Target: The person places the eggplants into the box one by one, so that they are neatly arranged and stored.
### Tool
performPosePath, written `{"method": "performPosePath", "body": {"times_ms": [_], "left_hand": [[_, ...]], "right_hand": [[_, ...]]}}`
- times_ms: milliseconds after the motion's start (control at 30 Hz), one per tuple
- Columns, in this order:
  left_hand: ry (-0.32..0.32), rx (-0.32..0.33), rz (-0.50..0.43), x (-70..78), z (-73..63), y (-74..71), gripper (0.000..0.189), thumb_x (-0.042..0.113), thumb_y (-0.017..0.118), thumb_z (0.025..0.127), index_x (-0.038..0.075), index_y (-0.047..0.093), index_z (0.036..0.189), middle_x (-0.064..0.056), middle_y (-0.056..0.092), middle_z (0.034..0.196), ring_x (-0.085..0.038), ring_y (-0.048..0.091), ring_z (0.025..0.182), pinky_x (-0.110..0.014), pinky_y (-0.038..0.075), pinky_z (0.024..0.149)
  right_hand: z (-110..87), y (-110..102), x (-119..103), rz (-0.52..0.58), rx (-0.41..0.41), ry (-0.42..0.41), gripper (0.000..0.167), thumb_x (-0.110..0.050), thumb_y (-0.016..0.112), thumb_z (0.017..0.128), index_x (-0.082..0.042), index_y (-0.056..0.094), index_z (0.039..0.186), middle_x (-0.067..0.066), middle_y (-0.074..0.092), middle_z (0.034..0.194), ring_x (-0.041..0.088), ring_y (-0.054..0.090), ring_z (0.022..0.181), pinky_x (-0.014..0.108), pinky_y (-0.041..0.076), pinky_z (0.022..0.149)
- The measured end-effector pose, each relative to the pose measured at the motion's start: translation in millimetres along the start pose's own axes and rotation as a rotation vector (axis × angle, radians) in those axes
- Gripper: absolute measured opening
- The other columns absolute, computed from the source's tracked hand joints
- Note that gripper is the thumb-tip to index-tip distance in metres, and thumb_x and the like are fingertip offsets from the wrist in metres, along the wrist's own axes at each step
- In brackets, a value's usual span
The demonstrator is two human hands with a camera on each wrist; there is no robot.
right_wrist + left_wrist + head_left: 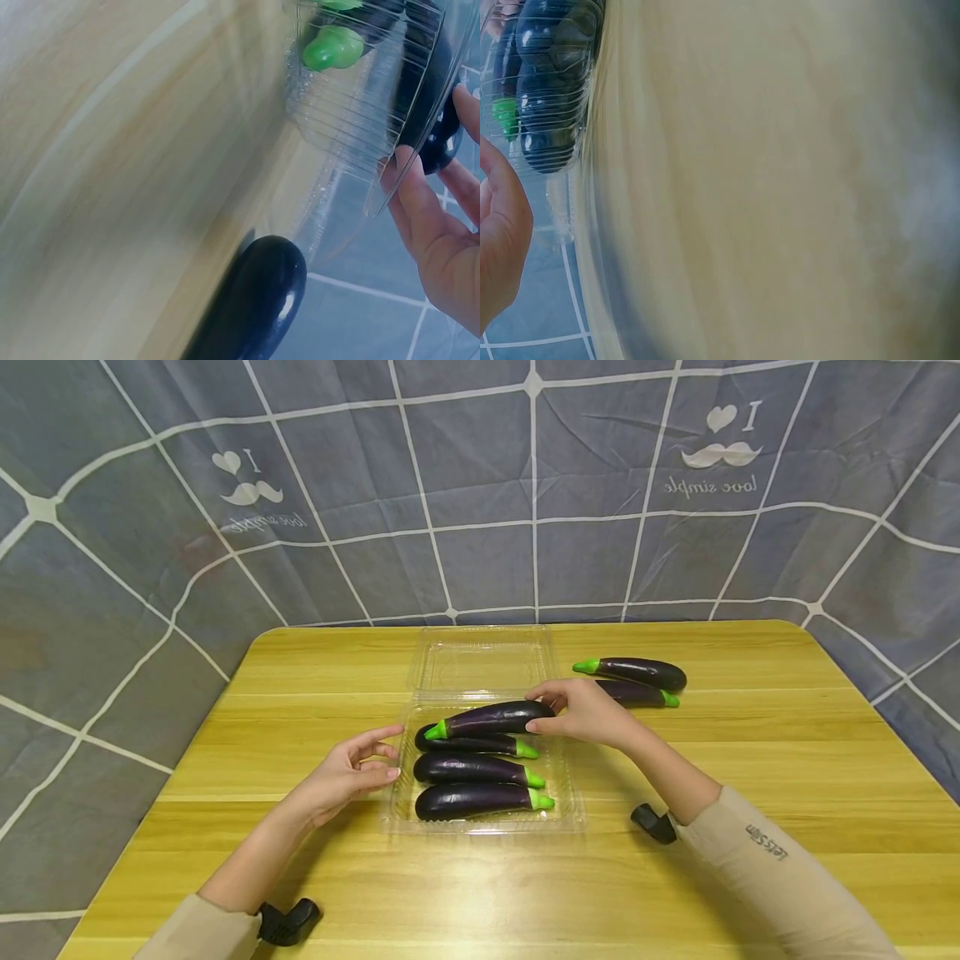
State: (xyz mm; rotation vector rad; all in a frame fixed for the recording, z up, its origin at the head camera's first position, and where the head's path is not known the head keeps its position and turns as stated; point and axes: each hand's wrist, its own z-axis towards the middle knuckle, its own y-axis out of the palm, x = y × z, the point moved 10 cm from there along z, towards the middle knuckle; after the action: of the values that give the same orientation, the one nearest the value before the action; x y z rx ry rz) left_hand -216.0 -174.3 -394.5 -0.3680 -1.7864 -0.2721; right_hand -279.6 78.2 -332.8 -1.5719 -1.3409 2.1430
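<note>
In the head view, my right hand (583, 712) grips an eggplant (498, 717) by its rounded end, its green stem pointing left. This eggplant lies over the back one of three eggplants (472, 769) in a clear plastic clamshell box (480, 828). Those three lie side by side with stems to the right. At the box's left edge is my left hand (348, 772), thumb and fingers apart and holding nothing; whether its fingertips touch the rim I cannot tell. The right wrist view shows my fingers (424, 202) around the dark rounded end, partly behind the clear wall.
The box's clear lid (483, 664) lies folded back behind it. Two more eggplants (645, 672) lie together on the wooden table (750, 727) at the right, one partly behind my right hand. A grey curtain (480, 485) with white lines hangs beyond the table.
</note>
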Motion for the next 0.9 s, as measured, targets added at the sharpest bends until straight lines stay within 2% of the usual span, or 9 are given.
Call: {"method": "performPosePath", "body": {"times_ms": [267, 500, 733, 900], "left_hand": [[-0.002, 0.003, 0.003, -0.1, 0.6, -0.6, 0.069, 0.001, 0.063, 0.085, 0.000, 0.027, 0.145, -0.007, 0.047, 0.108, -0.008, 0.057, 0.082, -0.018, 0.050, 0.068], [-0.004, 0.003, 0.002, -0.9, 0.4, -0.9, 0.069, 0.001, 0.063, 0.086, 0.000, 0.027, 0.144, -0.007, 0.048, 0.108, -0.008, 0.058, 0.083, -0.019, 0.051, 0.069], [-0.003, 0.001, 0.000, -0.9, 0.0, -1.1, 0.068, 0.001, 0.063, 0.086, 0.000, 0.028, 0.144, -0.006, 0.048, 0.108, -0.008, 0.057, 0.082, -0.019, 0.051, 0.070], [-0.003, 0.000, -0.003, -1.0, -0.3, -1.0, 0.069, 0.001, 0.063, 0.086, 0.000, 0.028, 0.144, -0.006, 0.048, 0.108, -0.008, 0.057, 0.082, -0.020, 0.051, 0.070]], "right_hand": [[3.0, 1, -3, -0.043, 0.009, 0.002, 0.041, -0.023, 0.074, 0.080, -0.003, 0.064, 0.115, 0.011, 0.066, 0.097, 0.025, 0.062, 0.088, 0.040, 0.051, 0.077], [2.5, 2, -6, -0.053, 0.016, 0.012, 0.041, -0.021, 0.075, 0.079, -0.002, 0.064, 0.114, 0.014, 0.066, 0.101, 0.029, 0.063, 0.092, 0.041, 0.052, 0.080], [4.2, 7, -5, -0.054, 0.023, 0.011, 0.041, -0.022, 0.076, 0.078, -0.001, 0.065, 0.112, 0.007, 0.065, 0.086, 0.022, 0.062, 0.081, 0.037, 0.051, 0.072], [5.9, 11, -7, -0.077, 0.017, 0.014, 0.041, -0.022, 0.077, 0.076, -0.003, 0.065, 0.111, 0.003, 0.064, 0.081, 0.015, 0.056, 0.071, 0.032, 0.048, 0.066]]}}
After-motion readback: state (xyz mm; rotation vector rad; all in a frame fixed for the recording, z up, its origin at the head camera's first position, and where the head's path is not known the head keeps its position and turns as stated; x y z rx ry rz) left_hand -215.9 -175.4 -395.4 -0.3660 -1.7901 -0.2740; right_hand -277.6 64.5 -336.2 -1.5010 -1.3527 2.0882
